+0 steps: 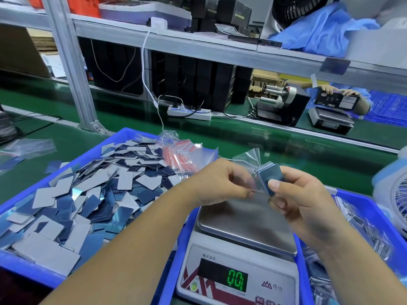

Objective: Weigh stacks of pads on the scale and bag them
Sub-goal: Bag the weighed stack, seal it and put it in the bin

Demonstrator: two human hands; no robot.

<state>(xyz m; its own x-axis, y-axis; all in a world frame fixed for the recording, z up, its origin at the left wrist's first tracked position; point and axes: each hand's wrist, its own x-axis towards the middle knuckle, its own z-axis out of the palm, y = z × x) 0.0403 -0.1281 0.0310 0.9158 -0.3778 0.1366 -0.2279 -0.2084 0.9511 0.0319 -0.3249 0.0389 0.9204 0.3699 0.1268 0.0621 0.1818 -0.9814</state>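
Observation:
My right hand (301, 199) grips a small stack of blue-grey pads (269, 176) above the scale, thumb on the front face. My left hand (222, 182) pinches the edge of a clear zip bag (250, 159) that lies against the stack; the bag's top sticks up behind the pads. Below both hands sits the digital scale (240, 256), its steel pan (246, 223) bare and its green display reading about zero. A blue tray (30, 267) on the left is heaped with loose grey and blue pads (88, 190).
A pile of clear bags with red zip strips (182, 155) lies at the tray's far corner. A blue bin (370, 208) on the right holds filled bags. A white fan (396, 194) stands at the right edge. Beyond are a green conveyor belt (286, 139), power strip (189, 113) and another person's hands (339, 91).

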